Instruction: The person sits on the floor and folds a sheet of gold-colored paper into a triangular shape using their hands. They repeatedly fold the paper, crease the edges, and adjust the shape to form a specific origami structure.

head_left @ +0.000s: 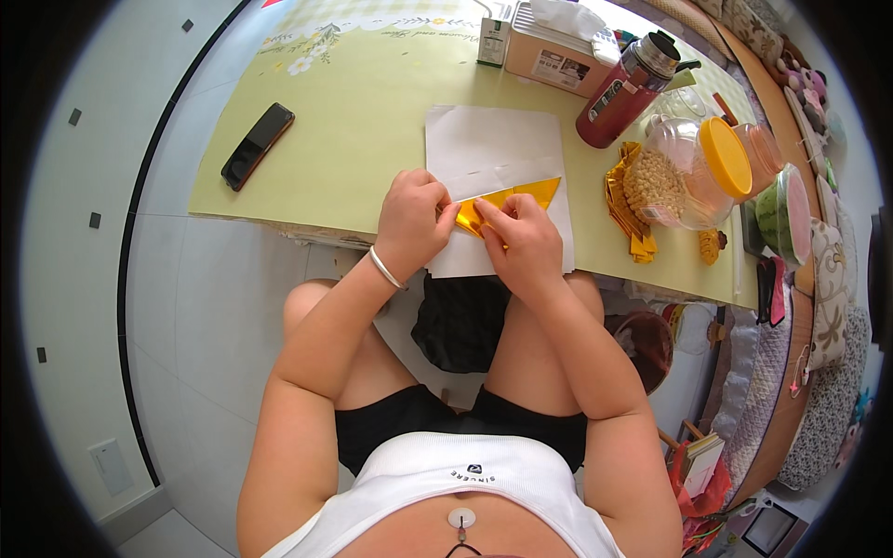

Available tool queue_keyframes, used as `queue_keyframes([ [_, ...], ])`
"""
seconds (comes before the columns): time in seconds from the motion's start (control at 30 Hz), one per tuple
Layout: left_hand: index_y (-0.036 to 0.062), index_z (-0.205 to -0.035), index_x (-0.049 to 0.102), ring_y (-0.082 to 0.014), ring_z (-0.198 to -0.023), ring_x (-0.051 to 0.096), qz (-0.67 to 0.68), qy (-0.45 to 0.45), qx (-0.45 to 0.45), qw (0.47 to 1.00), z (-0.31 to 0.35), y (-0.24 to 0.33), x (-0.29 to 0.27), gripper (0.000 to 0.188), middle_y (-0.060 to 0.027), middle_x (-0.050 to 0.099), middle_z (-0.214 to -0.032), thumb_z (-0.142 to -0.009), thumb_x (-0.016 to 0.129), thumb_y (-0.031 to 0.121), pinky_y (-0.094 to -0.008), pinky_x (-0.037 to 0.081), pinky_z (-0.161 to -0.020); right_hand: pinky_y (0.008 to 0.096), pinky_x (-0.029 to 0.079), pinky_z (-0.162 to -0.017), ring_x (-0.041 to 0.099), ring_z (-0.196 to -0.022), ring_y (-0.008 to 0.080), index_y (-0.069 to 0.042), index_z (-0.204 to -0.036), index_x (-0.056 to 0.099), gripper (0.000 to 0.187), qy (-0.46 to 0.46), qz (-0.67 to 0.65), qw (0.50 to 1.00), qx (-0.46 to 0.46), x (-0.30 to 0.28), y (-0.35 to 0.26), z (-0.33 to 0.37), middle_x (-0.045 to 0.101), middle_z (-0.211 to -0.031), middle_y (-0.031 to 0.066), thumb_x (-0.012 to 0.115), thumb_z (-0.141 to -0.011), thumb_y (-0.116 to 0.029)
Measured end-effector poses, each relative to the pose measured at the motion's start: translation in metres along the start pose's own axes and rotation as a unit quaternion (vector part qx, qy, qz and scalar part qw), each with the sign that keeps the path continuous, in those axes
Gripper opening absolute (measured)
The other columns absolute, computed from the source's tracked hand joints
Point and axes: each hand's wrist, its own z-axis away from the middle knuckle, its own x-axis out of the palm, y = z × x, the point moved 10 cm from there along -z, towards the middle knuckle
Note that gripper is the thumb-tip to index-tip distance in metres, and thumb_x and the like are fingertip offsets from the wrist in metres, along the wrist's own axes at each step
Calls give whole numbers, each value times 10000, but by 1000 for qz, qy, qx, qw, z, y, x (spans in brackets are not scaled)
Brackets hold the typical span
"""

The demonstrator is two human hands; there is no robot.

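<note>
A shiny gold sheet of foil paper (538,191), folded into a pointed shape, is between my two hands over white paper (465,139) at the table's near edge. My left hand (414,219) pinches its left end between thumb and fingertips; a pale bangle sits on that wrist. My right hand (526,240) has its fingers closed on the lower middle of the gold paper. The tip of the gold paper points up to the right, past my right hand. My palms and some of my fingertips are hidden.
A dark phone (258,147) lies on the green tablecloth (372,112) at left. Toward the right stand a red thermos (621,100), a tissue box (554,58) and a yellow-lidded jar (672,177), with crumpled gold foil (625,200) beside it. A cut watermelon (783,212) sits farther right.
</note>
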Motion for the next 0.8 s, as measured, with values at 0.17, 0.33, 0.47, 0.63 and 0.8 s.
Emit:
queue_keyframes([
  [0.17,4,-876,668,-341,-922,605,-97,48,58,992,2,26,-12,118,-160,638,-909,-767,706,24,-411,494,-804,366,500,-695,586,-807,254,-115,-1142,744,265,5,40,999,-24,2,-6,-1,557,-905,76,704,-882,-148],
  [0.33,-90,-1236,620,-425,-1208,609,-116,-59,152,980,38,54,20,428,-266,635,-1275,-820,551,-16,-469,477,-1062,368,498,-702,578,-813,263,-103,-1159,738,275,1,32,999,-25,6,-3,0,550,-912,85,690,-891,-144],
  [0.47,-130,-1272,589,-431,-1278,572,-248,-67,153,954,58,56,27,455,-327,590,-1326,-854,526,37,-477,451,-1096,369,499,-703,577,-822,269,-75,-1181,724,296,-4,24,999,-44,5,-4,2,552,-925,94,684,-894,-135],
  [0.63,-102,-1144,648,-417,-1183,620,-249,-34,133,959,53,54,21,351,-288,632,-1259,-835,594,56,-464,492,-1024,374,510,-742,591,-871,290,-66,-1208,698,310,-40,2,998,-42,5,-1,2,571,-969,111,660,-903,-104],
  [0.8,10,-893,682,-356,-1156,585,-186,-54,65,979,13,42,14,200,-141,684,-1094,-763,760,140,-457,432,-1009,407,516,-844,606,-1019,328,-73,-1253,635,359,-30,-203,969,140,-1,48,3,594,-1096,144,630,-896,-36],
])
